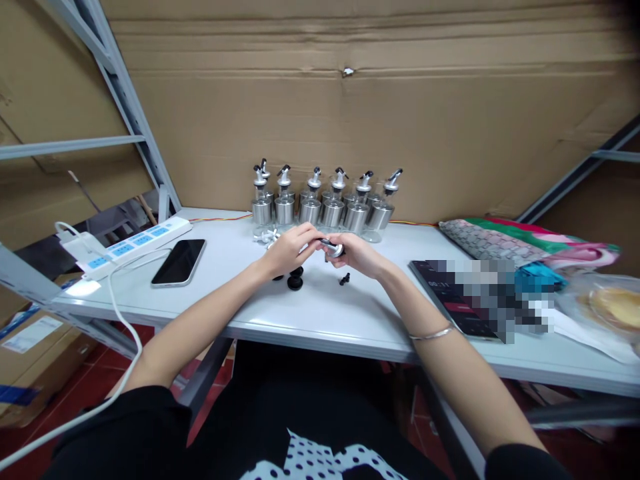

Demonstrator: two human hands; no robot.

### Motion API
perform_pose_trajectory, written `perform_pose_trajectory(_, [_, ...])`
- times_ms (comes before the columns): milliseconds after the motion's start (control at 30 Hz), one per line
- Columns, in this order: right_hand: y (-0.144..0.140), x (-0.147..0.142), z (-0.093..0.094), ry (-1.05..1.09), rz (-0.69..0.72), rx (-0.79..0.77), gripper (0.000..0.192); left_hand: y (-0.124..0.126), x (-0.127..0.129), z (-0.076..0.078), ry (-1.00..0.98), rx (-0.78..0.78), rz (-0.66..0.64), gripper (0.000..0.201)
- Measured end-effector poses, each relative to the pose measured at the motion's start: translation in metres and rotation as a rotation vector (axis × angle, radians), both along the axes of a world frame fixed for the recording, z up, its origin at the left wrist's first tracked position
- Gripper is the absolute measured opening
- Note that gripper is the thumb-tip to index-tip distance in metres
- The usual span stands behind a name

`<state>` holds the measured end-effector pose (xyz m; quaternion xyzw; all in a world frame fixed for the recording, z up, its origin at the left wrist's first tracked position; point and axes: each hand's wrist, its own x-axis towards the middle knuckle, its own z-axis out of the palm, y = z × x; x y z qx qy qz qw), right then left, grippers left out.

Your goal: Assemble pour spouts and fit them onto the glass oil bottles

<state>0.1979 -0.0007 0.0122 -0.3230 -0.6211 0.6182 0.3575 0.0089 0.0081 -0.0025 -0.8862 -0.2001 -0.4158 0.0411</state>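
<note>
Above the middle of the table, my right hand [359, 255] grips a silver-and-black pour spout [334, 249] by its rounded base. The fingers of my left hand [294, 251] are pinched together at the spout's narrow black end. Below my left hand lie several round black stoppers [295, 283], partly covered by it. A few small black pieces [345, 279] rest on the table under my right hand. Loose silver spout parts [267, 237] lie behind my left hand. Farther back stand several glass bottles with steel sleeves [333, 215], many topped with spouts.
On the left are a phone [179, 262] and a white power strip [137, 243] with a cable. To the right lie a tablet [450, 293], colourful fabric [540, 240] and a plastic-wrapped item [613, 307]. A cardboard wall [320, 120] closes off the back.
</note>
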Motion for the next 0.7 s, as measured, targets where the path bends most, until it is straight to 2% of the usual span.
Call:
perform_pose_trajectory(433, [-0.0022, -0.0002, 0.0015, 0.0, -0.003, -0.016, 0.018, 0.0012, 0.0012, -0.0031, 0.028, 0.004, 0.086, 0.029])
perform_pose_trajectory(700, [-0.0018, 0.0005, 0.0009, -0.008, 0.008, -0.016, 0.018, -0.0009, 0.0033, -0.0009, -0.065, -0.09, 0.066, 0.024])
